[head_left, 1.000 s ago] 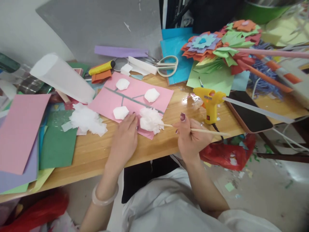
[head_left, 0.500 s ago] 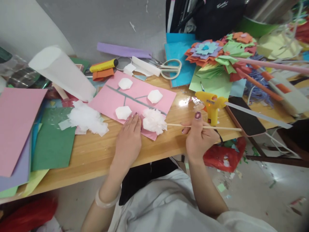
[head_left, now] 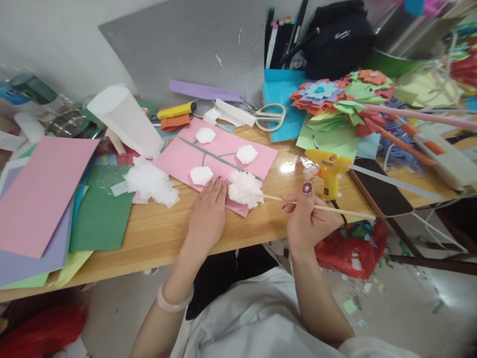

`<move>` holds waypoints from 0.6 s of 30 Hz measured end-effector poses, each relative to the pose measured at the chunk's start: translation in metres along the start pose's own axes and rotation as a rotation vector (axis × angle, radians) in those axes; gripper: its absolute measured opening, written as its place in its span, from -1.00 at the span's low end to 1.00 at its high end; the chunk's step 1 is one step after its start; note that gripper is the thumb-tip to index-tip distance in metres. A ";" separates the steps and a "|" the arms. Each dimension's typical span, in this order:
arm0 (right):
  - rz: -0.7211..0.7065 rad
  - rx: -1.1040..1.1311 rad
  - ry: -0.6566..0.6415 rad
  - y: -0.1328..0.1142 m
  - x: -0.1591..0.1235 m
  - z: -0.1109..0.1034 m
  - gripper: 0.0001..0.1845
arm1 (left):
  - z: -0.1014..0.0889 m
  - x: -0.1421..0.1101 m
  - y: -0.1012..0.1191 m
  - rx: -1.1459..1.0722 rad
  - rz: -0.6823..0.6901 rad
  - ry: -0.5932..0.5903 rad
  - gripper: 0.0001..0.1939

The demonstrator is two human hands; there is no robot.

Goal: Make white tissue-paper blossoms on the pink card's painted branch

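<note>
A pink sheet (head_left: 182, 161) with dark green branch lines lies on the wooden table. Three flat white paper shapes sit along the branches, one being the lower-left white shape (head_left: 201, 175). At the sheet's near right corner is a fluffy white tissue flower (head_left: 245, 190). My left hand (head_left: 207, 211) lies flat with fingers stretched over the sheet's near edge, left of the flower. Between thumb and fingers, my right hand (head_left: 311, 219) grips a thin wooden stick (head_left: 350, 212). The stick's left tip reaches the flower's right side.
A yellow glue gun (head_left: 328, 169) stands beyond my right hand, beside a phone (head_left: 383, 191). Loose white tissue squares (head_left: 151, 183) lie left of the sheet, near a white paper roll (head_left: 126, 122). Scissors (head_left: 270, 118), coloured paper (head_left: 48, 194) and paper flowers (head_left: 316, 89) surround the work.
The camera view has shifted, so the scene sits farther right and slightly lower. Both hands keep nearly the same pose, with the stick tip still at the flower.
</note>
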State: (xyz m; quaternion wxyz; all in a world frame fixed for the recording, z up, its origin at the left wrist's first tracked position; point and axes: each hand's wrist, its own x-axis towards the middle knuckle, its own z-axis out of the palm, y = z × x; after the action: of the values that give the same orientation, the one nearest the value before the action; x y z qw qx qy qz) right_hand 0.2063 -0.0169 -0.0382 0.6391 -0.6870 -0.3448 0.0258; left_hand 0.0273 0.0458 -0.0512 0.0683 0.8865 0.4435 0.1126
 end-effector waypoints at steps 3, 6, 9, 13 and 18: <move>-0.005 -0.043 0.052 0.002 0.002 -0.002 -0.46 | 0.002 0.000 -0.001 -0.013 -0.007 0.020 -0.46; -0.011 -0.066 0.059 0.003 0.003 -0.004 -0.47 | 0.004 0.001 -0.001 -0.030 -0.010 0.026 -0.46; 0.015 -0.048 0.047 0.005 0.004 -0.005 -0.48 | 0.000 -0.001 -0.001 -0.070 -0.021 0.005 -0.46; -0.014 0.026 0.098 0.011 0.004 -0.008 -0.48 | -0.015 -0.015 -0.006 -0.210 0.008 0.024 -0.57; -0.133 0.242 0.205 0.019 0.002 -0.006 -0.42 | -0.036 -0.047 -0.036 -0.203 -0.268 0.377 -0.82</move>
State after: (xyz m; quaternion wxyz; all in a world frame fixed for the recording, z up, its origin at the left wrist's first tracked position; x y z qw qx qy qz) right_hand 0.2186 -0.0199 -0.0536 0.7493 -0.5798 -0.3167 -0.0455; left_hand -0.0369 0.0305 -0.0306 0.0873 0.7718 0.5484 0.3098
